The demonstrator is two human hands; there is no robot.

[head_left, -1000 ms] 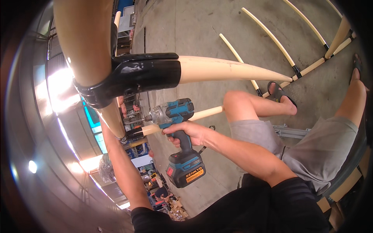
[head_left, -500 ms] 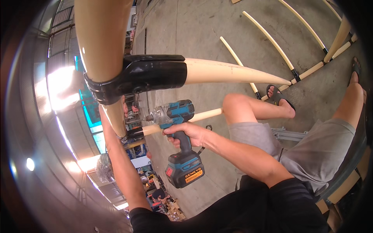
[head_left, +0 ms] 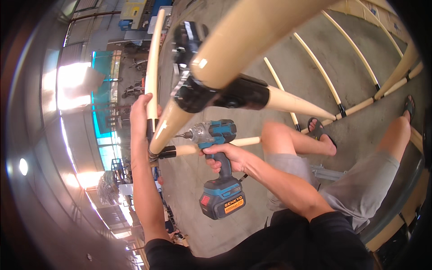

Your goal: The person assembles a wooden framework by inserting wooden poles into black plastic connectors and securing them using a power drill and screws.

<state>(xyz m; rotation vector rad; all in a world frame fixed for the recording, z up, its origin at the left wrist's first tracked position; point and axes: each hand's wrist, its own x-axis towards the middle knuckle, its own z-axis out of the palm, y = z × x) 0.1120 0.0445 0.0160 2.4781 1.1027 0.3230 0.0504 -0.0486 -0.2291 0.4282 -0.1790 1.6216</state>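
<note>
- A person's right hand [head_left: 223, 157] is clenched around the grip of a blue-and-grey cordless impact driver [head_left: 215, 155], holding it level so its bit points left at the black lower connector [head_left: 164, 153] where the cream tubes meet.
- The left hand [head_left: 140, 118] is wrapped around a thin upright cream tube [head_left: 152, 67] just above that connector, a grip that looks meant to steady the frame against the push and twist of the tool.
- The driver sits at the middle of the view, below a thick cream tube [head_left: 252, 40] and the large black joint sleeve [head_left: 234, 92] that clamps it to a tapering side tube [head_left: 299, 103]; its battery pack [head_left: 222, 200] hangs downward, well apart from the frame.
- The person's bare knees and grey shorts [head_left: 364, 184] flank the work, suggesting a seated or perched position close to the joint.
- By count: one driver, two hands at work, two black connectors near the tool, and at least four cream tubes meeting around them.
- On the concrete floor [head_left: 234, 225] beyond lie at least four more long cream ribs [head_left: 317, 67], joined by small black fittings; two sandalled feet show, one on each side of them.
</note>
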